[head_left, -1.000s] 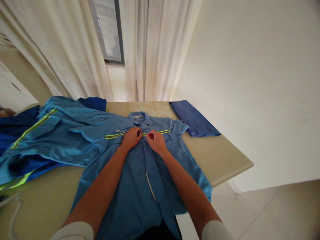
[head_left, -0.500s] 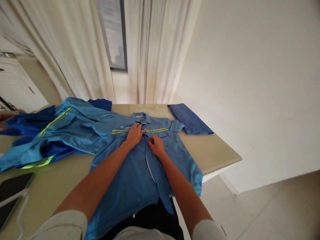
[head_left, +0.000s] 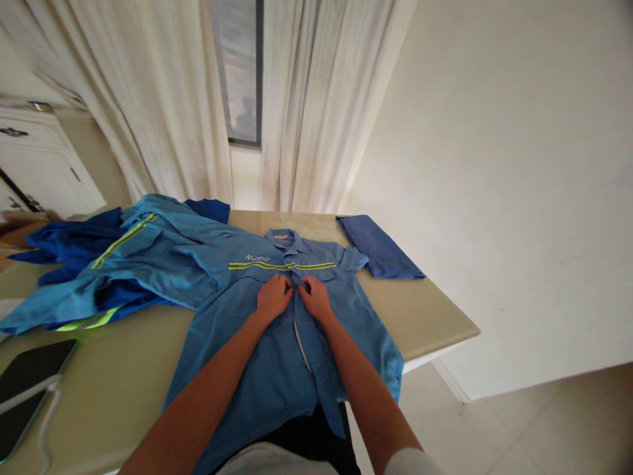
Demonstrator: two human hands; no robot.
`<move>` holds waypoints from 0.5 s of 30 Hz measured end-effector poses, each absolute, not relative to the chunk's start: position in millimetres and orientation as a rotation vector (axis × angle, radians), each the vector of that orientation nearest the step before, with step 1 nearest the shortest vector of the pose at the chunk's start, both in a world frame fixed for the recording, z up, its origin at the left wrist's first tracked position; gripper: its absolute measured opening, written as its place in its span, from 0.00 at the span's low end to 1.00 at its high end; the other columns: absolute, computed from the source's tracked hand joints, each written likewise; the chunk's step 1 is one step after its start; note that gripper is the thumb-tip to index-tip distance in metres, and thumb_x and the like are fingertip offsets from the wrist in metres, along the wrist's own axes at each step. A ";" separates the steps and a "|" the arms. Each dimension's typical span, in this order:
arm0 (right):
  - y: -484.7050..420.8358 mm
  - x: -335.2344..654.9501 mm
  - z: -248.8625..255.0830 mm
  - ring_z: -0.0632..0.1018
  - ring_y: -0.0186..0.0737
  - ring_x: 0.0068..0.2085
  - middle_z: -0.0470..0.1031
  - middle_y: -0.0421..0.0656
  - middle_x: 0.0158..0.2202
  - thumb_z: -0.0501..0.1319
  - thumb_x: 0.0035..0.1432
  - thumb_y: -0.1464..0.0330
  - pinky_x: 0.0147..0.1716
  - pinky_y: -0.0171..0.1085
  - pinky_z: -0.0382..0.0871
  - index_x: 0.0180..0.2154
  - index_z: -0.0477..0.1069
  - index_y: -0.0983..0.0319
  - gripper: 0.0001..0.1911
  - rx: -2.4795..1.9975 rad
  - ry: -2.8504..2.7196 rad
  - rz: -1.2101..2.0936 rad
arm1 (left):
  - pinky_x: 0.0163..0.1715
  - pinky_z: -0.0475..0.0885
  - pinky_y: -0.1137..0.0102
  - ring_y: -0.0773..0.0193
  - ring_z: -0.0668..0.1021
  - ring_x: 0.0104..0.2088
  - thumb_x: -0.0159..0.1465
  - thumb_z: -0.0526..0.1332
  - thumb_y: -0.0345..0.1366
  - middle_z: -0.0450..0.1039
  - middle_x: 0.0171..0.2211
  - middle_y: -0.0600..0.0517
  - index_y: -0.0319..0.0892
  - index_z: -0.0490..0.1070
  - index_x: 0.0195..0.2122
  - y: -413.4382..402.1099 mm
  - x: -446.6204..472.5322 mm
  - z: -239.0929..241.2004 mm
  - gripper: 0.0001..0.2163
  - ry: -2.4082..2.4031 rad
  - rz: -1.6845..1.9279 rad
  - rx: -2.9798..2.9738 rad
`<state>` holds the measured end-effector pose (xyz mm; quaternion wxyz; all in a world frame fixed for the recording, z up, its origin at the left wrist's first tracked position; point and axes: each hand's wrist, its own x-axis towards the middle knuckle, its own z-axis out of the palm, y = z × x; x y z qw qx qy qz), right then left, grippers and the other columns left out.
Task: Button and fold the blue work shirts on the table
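Observation:
A blue short-sleeved work shirt (head_left: 247,376) with a yellow stripe across the chest lies face up, its collar toward the far edge. My left hand (head_left: 274,297) pinches the left side of the front opening just under the stripe. Close beside it, my right hand (head_left: 315,297) grips the button placket. Whatever small button or buttonhole lies between the fingertips is hidden. Below my hands the front hangs apart, showing a white edge. The shirt's lower hem droops over the table's near edge.
More blue work clothes (head_left: 168,244) with yellow stripes lie heaped at the left. A folded dark blue garment (head_left: 380,247) rests at the table's (head_left: 435,316) far right. A dark tablet-like device (head_left: 34,376) with a white cable (head_left: 44,422) is at near left. A wall stands to the right.
My left hand has moved down from the chest stripe to the placket, meeting my right hand there. The view has shifted slightly, and the stripe now shows fully.

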<state>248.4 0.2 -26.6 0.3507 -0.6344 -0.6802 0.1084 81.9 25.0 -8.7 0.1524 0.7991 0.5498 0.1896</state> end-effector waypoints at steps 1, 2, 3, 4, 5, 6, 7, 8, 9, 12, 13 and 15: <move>-0.5 248.0 -26.1 0.73 0.39 0.34 0.77 0.42 0.34 0.61 0.63 0.69 0.36 0.35 0.61 0.39 0.74 0.61 0.05 -1.657 -1.768 0.276 | 0.46 0.71 0.65 0.55 0.79 0.49 0.70 0.62 0.37 0.77 0.47 0.47 0.43 0.74 0.46 26.2 81.5 -8.6 0.07 1.573 0.547 2.261; -1.5 247.5 -25.4 0.74 0.39 0.34 0.77 0.42 0.34 0.61 0.63 0.69 0.36 0.35 0.61 0.39 0.74 0.61 0.04 -1.673 -1.775 0.271 | 0.45 0.71 0.65 0.56 0.79 0.48 0.70 0.62 0.37 0.77 0.46 0.48 0.44 0.74 0.45 27.0 80.7 -9.2 0.06 1.560 0.559 2.242; -3.1 246.7 -24.7 0.74 0.39 0.34 0.77 0.41 0.33 0.61 0.63 0.69 0.36 0.34 0.62 0.39 0.74 0.61 0.04 -1.690 -1.783 0.264 | 0.44 0.70 0.66 0.57 0.79 0.48 0.70 0.62 0.37 0.77 0.45 0.49 0.44 0.73 0.44 27.1 79.5 -10.3 0.05 1.538 0.579 2.234; -4.9 245.7 -23.6 0.74 0.39 0.34 0.77 0.41 0.34 0.62 0.63 0.69 0.37 0.34 0.62 0.39 0.74 0.61 0.04 -1.706 -1.794 0.253 | 0.44 0.70 0.66 0.58 0.79 0.47 0.70 0.62 0.37 0.78 0.44 0.49 0.45 0.73 0.43 26.7 78.1 -11.6 0.04 1.510 0.609 2.236; -6.9 244.3 -22.1 0.75 0.39 0.35 0.78 0.42 0.34 0.62 0.63 0.69 0.37 0.34 0.62 0.40 0.74 0.61 0.04 -1.720 -1.809 0.239 | 0.43 0.70 0.67 0.58 0.79 0.46 0.70 0.62 0.36 0.78 0.43 0.50 0.45 0.72 0.43 26.0 76.6 -12.9 0.03 1.482 0.645 2.242; -8.8 242.8 -20.2 0.76 0.39 0.36 0.79 0.42 0.35 0.62 0.64 0.69 0.38 0.34 0.62 0.40 0.74 0.61 0.04 -1.736 -1.829 0.225 | 0.43 0.70 0.67 0.58 0.79 0.45 0.70 0.62 0.35 0.78 0.43 0.50 0.45 0.72 0.42 24.9 75.3 -14.0 0.02 1.457 0.683 2.249; -10.2 241.0 -17.8 0.76 0.40 0.37 0.80 0.43 0.37 0.63 0.64 0.69 0.39 0.34 0.63 0.40 0.75 0.60 0.04 -1.754 -1.850 0.212 | 0.43 0.69 0.67 0.58 0.79 0.45 0.70 0.61 0.34 0.77 0.42 0.50 0.45 0.71 0.42 23.9 74.2 -14.8 0.01 1.436 0.718 2.257; -10.9 239.0 -14.9 0.77 0.40 0.39 0.80 0.44 0.38 0.63 0.65 0.68 0.39 0.34 0.63 0.41 0.75 0.60 0.04 -1.777 -1.871 0.201 | 0.44 0.70 0.67 0.58 0.79 0.45 0.70 0.61 0.32 0.77 0.42 0.50 0.45 0.71 0.42 23.0 73.5 -15.4 0.02 1.413 0.747 2.267; -10.6 237.0 -11.7 0.78 0.40 0.40 0.81 0.44 0.40 0.62 0.65 0.68 0.39 0.34 0.62 0.41 0.75 0.60 0.04 -1.808 -1.891 0.197 | 0.45 0.70 0.66 0.58 0.78 0.45 0.69 0.60 0.31 0.77 0.41 0.50 0.45 0.71 0.41 22.3 73.2 -15.9 0.03 1.389 0.767 2.276; -5.0 231.3 -3.0 0.79 0.42 0.40 0.82 0.45 0.40 0.63 0.65 0.67 0.37 0.35 0.61 0.41 0.76 0.59 0.05 -1.932 -1.922 0.214 | 0.47 0.71 0.65 0.57 0.79 0.44 0.70 0.58 0.29 0.78 0.41 0.49 0.45 0.72 0.41 22.8 73.5 -18.2 0.05 1.314 0.798 2.278; -2.5 229.9 -1.4 0.79 0.42 0.39 0.82 0.45 0.39 0.63 0.64 0.67 0.36 0.35 0.60 0.41 0.77 0.59 0.05 -1.960 -1.923 0.224 | 0.48 0.71 0.65 0.57 0.79 0.45 0.70 0.57 0.29 0.78 0.41 0.48 0.44 0.72 0.41 23.6 73.8 -19.4 0.06 1.302 0.811 2.262; 1.6 228.2 -1.6 0.79 0.41 0.38 0.82 0.45 0.37 0.64 0.63 0.67 0.35 0.35 0.60 0.39 0.77 0.59 0.04 -1.957 -1.912 0.246 | 0.49 0.72 0.64 0.57 0.79 0.45 0.70 0.57 0.28 0.78 0.43 0.48 0.44 0.73 0.42 25.4 74.0 -22.0 0.07 1.305 0.839 2.217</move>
